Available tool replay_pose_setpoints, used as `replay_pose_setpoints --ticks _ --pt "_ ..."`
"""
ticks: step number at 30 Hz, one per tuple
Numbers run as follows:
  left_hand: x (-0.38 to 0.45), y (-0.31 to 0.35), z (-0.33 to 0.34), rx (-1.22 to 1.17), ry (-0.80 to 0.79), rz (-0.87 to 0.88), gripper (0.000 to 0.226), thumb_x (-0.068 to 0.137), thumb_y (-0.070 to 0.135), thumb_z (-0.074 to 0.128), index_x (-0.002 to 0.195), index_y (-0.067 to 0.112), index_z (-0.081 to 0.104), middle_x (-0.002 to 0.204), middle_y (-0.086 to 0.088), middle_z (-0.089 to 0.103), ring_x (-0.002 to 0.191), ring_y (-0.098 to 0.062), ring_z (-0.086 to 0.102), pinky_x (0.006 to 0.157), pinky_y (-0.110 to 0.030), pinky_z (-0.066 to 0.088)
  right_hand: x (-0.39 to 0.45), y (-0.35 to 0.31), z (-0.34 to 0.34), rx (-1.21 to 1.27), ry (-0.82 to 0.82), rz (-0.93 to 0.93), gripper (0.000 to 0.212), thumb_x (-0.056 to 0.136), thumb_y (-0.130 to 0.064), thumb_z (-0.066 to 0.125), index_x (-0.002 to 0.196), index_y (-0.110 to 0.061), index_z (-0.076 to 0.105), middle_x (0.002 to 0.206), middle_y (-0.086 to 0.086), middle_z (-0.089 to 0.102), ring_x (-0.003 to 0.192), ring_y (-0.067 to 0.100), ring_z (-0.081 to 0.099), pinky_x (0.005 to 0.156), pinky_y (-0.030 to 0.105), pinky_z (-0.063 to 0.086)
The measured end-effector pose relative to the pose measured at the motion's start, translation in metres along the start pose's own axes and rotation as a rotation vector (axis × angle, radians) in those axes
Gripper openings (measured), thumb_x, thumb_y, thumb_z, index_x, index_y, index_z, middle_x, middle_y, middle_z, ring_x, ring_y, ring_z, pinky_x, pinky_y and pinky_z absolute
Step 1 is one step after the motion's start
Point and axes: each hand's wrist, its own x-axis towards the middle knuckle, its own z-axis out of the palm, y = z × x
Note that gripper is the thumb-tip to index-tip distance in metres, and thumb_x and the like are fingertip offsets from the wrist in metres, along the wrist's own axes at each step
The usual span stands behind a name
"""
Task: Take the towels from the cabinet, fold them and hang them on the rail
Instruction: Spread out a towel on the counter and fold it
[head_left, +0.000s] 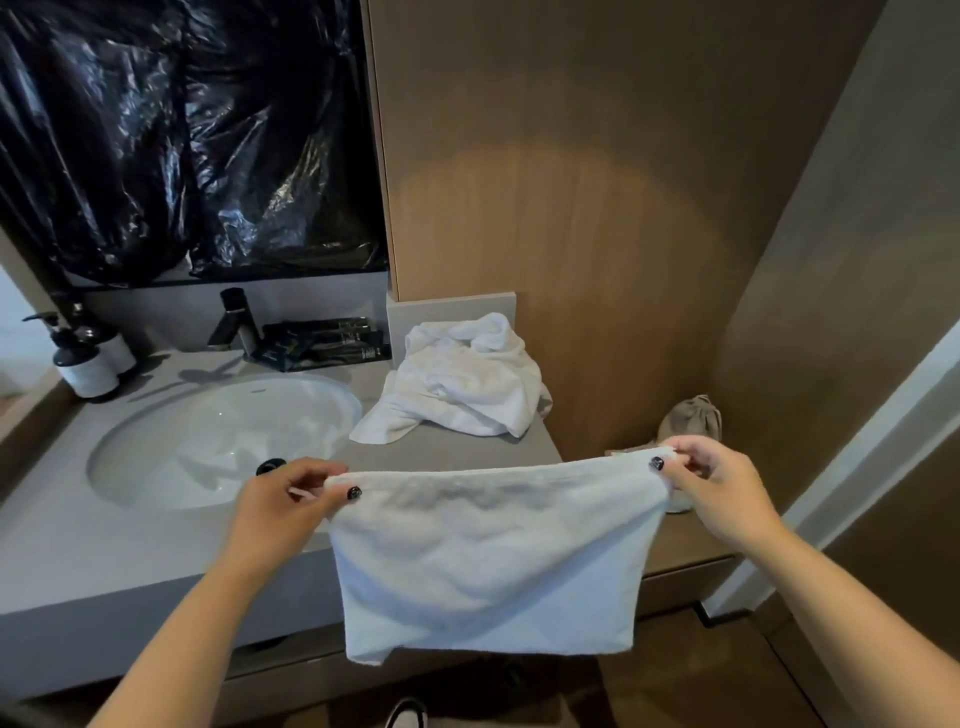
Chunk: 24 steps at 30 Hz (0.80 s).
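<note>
Two hands hold a white towel (488, 561) stretched in the air in front of the grey vanity counter (78, 561). The left hand (283, 512) pinches its upper left corner between thumb and curled fingers; the right hand (719, 483) pinches the upper right corner the same way. The towel hangs doubled over, lower edge uneven. More white towels (462, 384) lie crumpled in a heap on the counter, right of the oval sink (223, 441). Behind the sink stand a black faucet (236, 325) and two pump bottles (88, 358). A greyish bundle, perhaps a cloth pouch (693, 418), sits beyond the right hand.
</note>
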Motion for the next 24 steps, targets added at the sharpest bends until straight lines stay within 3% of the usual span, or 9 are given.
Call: replay_pose_setpoints --ticks 5,9,13,19,21,24 --pt "0.027 -0.003 -0.012 0.102 0.090 0.024 0.010 0.084 0.027 0.077 0.086 0.033 0.069 0.079 0.013 0.069 0.067 -0.014 0.061 0.060 -0.020 0.047 0.023 -0.007 0.026 -0.120 0.011 -0.031 0.010 0.092 -0.023 0.067 0.100 -0.020 0.071 0.093 -0.007 0.070 0.089 0.013 0.064 0.077 0.034 0.053" --pt "0.066 -0.002 -0.005 0.022 0.161 -0.028 0.004 0.093 0.021 0.067 0.094 0.024 0.065 0.080 0.003 0.072 0.056 -0.008 0.068 0.060 -0.026 0.055 0.054 -0.031 0.052 -0.019 0.101 -0.015 0.008 0.094 -0.023 0.064 0.100 -0.019 0.067 0.077 -0.002 0.067 0.059 0.014 0.065 0.057 0.038 0.058" --pt "0.115 -0.002 0.004 -0.133 0.207 -0.073 0.008 0.098 0.015 0.059 0.105 0.016 0.063 0.087 -0.006 0.072 0.062 -0.007 0.071 0.050 -0.015 0.053 0.101 -0.053 0.080 0.116 0.182 0.032 0.009 0.096 -0.020 0.062 0.104 -0.015 0.062 0.086 0.006 0.069 0.065 0.017 0.072 0.062 0.031 0.061" --pt "0.200 -0.012 0.024 -0.214 0.243 -0.035 0.009 0.098 0.016 0.058 0.107 0.013 0.061 0.096 -0.006 0.071 0.078 -0.005 0.073 0.066 -0.011 0.055 0.189 -0.060 0.122 0.261 0.323 0.144 0.012 0.095 -0.009 0.062 0.106 -0.005 0.062 0.096 0.014 0.069 0.068 0.009 0.073 0.056 0.014 0.054" --pt "0.229 -0.021 0.035 -0.217 0.251 -0.037 0.008 0.099 0.015 0.058 0.106 0.015 0.061 0.098 -0.004 0.069 0.081 -0.008 0.074 0.072 -0.016 0.057 0.216 -0.057 0.137 0.280 0.348 0.178 0.012 0.094 -0.008 0.063 0.106 -0.004 0.061 0.097 0.014 0.069 0.071 0.008 0.073 0.056 0.012 0.053" --pt "0.267 -0.042 0.056 -0.207 0.228 -0.096 0.010 0.098 0.016 0.057 0.099 0.025 0.060 0.092 0.004 0.070 0.086 -0.011 0.074 0.080 -0.036 0.060 0.251 -0.048 0.159 0.313 0.415 0.230 0.011 0.092 -0.007 0.066 0.103 -0.006 0.063 0.103 0.018 0.069 0.082 0.017 0.073 0.063 0.013 0.056"
